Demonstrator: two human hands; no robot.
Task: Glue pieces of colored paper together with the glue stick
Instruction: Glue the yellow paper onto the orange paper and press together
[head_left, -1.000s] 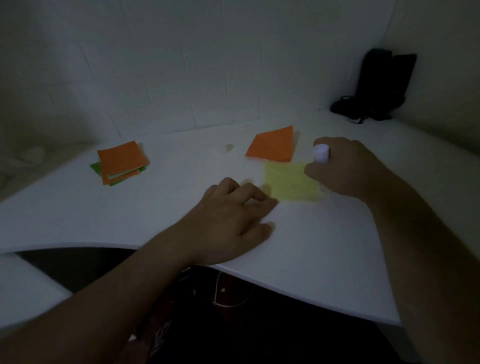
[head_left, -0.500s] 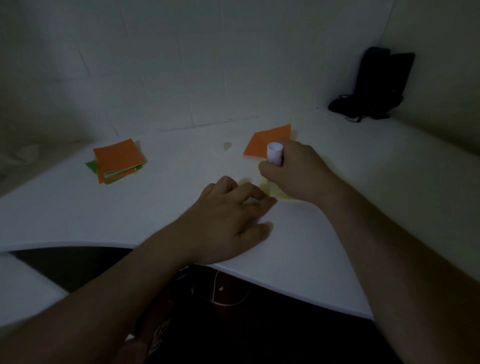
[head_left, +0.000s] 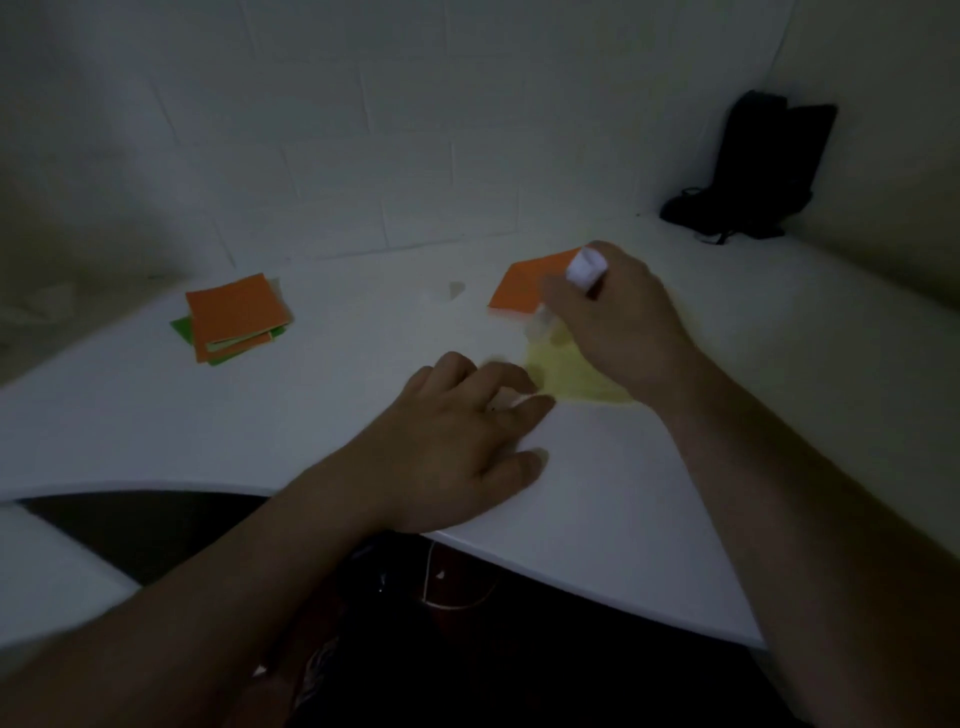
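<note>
Yellow paper (head_left: 571, 376) lies flat on the white table (head_left: 311, 415), between the two hands and just in front of an orange sheet (head_left: 524, 288).

Going left to right: the left hand (head_left: 457, 441) rests on the table with fingers loosely bent, fingertips (head_left: 535, 402) pinning the yellow paper's near-left corner. That anchor seems to matter most; firm downward pressure there should keep the sheet from sliding or creasing under the stick. The right hand (head_left: 618, 322) is curled round the white glue stick (head_left: 586, 267), tilted, its lower end over the yellow paper's far edge; blur hides whether the tip touches. Strokes would probably go best running away from the pinned corner, light and even, reaching the edges so they bond.

The table is smooth, with a curved front edge. A stack (head_left: 234, 319) of orange and green squares sits well off to the left. White tiled walls meet in a corner at right, where a black bag (head_left: 753, 171) stands. The light is dim.
</note>
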